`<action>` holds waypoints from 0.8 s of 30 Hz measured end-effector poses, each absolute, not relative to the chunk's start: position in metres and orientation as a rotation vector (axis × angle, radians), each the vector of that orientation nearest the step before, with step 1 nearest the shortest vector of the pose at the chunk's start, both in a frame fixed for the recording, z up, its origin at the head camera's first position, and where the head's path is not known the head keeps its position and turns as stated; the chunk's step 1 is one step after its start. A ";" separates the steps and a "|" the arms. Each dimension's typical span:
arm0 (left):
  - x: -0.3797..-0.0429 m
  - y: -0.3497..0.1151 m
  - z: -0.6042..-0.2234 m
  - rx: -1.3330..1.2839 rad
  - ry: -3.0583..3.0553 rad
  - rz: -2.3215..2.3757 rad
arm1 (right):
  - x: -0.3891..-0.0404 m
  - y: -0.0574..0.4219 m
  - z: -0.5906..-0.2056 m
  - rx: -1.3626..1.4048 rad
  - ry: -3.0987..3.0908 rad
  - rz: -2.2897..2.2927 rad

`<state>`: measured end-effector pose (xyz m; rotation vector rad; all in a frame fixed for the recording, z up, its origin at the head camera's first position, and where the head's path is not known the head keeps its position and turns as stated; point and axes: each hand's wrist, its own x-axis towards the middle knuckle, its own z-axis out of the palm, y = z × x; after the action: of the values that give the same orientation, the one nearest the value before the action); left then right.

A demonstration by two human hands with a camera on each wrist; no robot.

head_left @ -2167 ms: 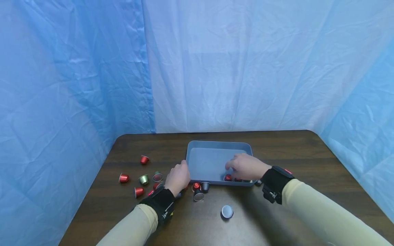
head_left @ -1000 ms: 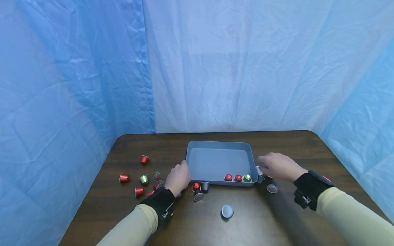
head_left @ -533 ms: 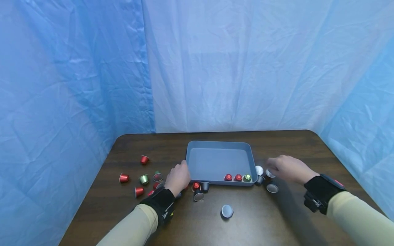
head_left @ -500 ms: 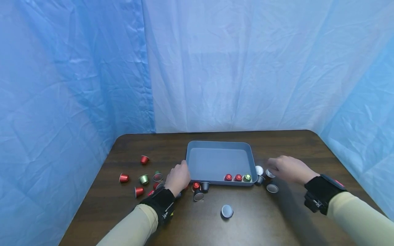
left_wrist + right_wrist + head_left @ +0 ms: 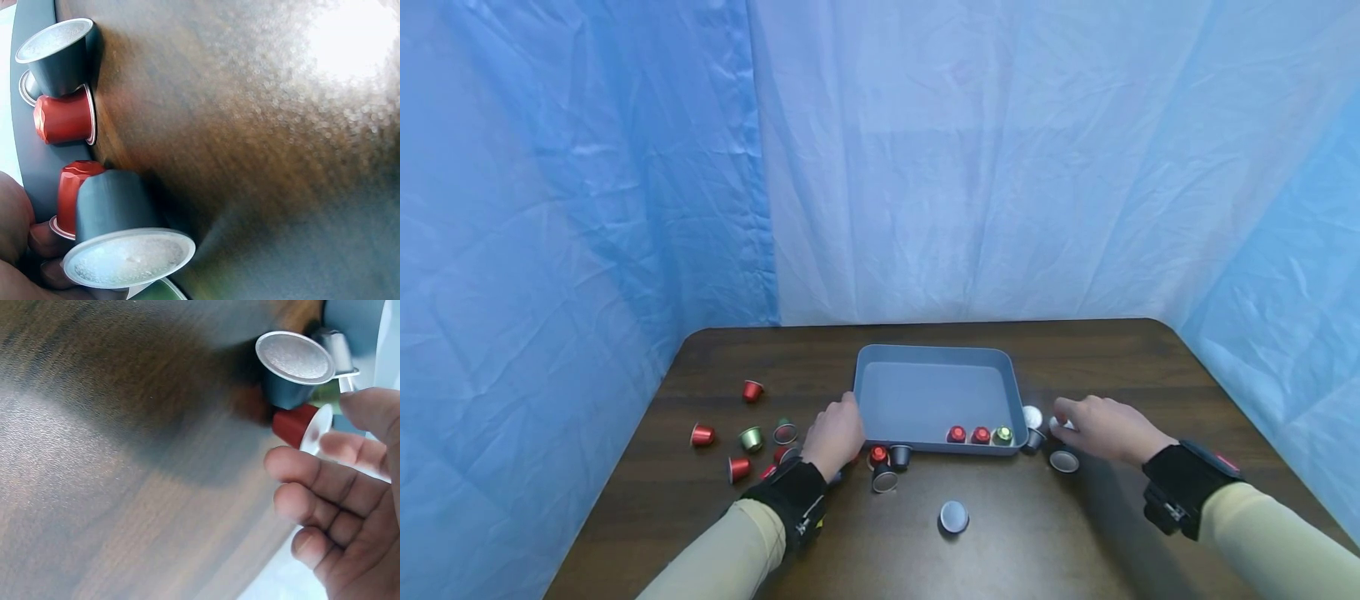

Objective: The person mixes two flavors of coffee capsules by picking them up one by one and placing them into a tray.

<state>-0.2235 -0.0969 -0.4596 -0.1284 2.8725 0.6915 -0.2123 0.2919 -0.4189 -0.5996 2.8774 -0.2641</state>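
My left hand (image 5: 835, 435) is at the left edge of the blue-grey tray (image 5: 925, 447), its fingertips right at the rim. Beside those fingers in the left wrist view are a red coffee capsule (image 5: 70, 187) and a dark capsule (image 5: 119, 203). My right hand (image 5: 1108, 429) is right of the tray, fingers loosely bent and spread. In the right wrist view, its index finger overlaps the pale lid of a red capsule (image 5: 294, 424); the thumb stands apart from it. Close by is a dark capsule (image 5: 289, 387). Two red capsules (image 5: 957, 434) and a green one (image 5: 1003, 435) stand in the tray.
Red capsules (image 5: 702, 434) and green ones (image 5: 750, 438) lie scattered left of the tray. Dark capsules (image 5: 884, 477) lie before its front edge. One pale-lidded capsule (image 5: 953, 517) stands nearer me on the brown table (image 5: 1000, 567). Blue sheeting (image 5: 970, 167) hangs behind.
My right hand has left the tray, moved right to the capsules beside it, then shifted slightly nearer me. The capsules in the tray have come into view. The left hand has stayed put.
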 end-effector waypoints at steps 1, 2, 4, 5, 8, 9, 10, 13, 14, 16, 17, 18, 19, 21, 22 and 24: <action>-0.224 -0.097 -0.460 -0.127 2.874 0.690 | -0.212 0.292 -0.420 -0.600 2.879 -0.263; -0.224 -0.097 -0.460 -0.127 2.875 0.688 | -0.212 0.292 -0.420 -0.595 2.880 -0.263; -0.224 -0.097 -0.460 -0.128 2.877 0.685 | -0.211 0.292 -0.422 -0.588 2.882 -0.263; -0.224 -0.097 -0.460 -0.129 2.878 0.685 | -0.211 0.292 -0.422 -0.582 2.883 -0.265; -0.224 -0.097 -0.461 -0.130 2.878 0.686 | -0.210 0.292 -0.422 -0.564 2.876 -0.277; -0.224 -0.097 -0.461 -0.128 2.878 0.686 | -0.210 0.292 -0.423 -0.556 2.872 -0.281; -0.225 -0.097 -0.462 -0.125 2.878 0.687 | -0.209 0.291 -0.423 -0.543 2.867 -0.286; -0.225 -0.098 -0.461 -0.117 2.879 0.687 | -0.208 0.292 -0.424 -0.515 2.853 -0.302; -0.225 -0.098 -0.461 -0.115 2.880 0.686 | -0.207 0.292 -0.425 -0.511 2.850 -0.307; -0.224 -0.098 -0.461 -0.114 2.881 0.685 | -0.207 0.292 -0.426 -0.511 2.846 -0.314; -0.224 -0.098 -0.460 -0.116 2.881 0.683 | -0.206 0.292 -0.427 -0.514 2.848 -0.316; -0.224 -0.098 -0.460 -0.116 2.881 0.681 | -0.206 0.292 -0.428 -0.519 2.848 -0.318; -0.224 -0.098 -0.460 -0.116 2.881 0.681 | -0.206 0.292 -0.429 -0.523 2.849 -0.319; -0.224 -0.097 -0.460 -0.117 2.881 0.683 | -0.206 0.292 -0.430 -0.530 2.852 -0.317; -0.224 -0.097 -0.461 -0.117 2.880 0.684 | -0.205 0.292 -0.431 -0.529 2.852 -0.319; -0.224 -0.097 -0.461 -0.118 2.879 0.689 | -0.205 0.292 -0.432 -0.527 2.848 -0.329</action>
<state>-0.2241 -0.0972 -0.4608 -0.1184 2.8792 0.6894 -0.2048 0.2917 -0.4315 -0.5273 2.8477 -0.3288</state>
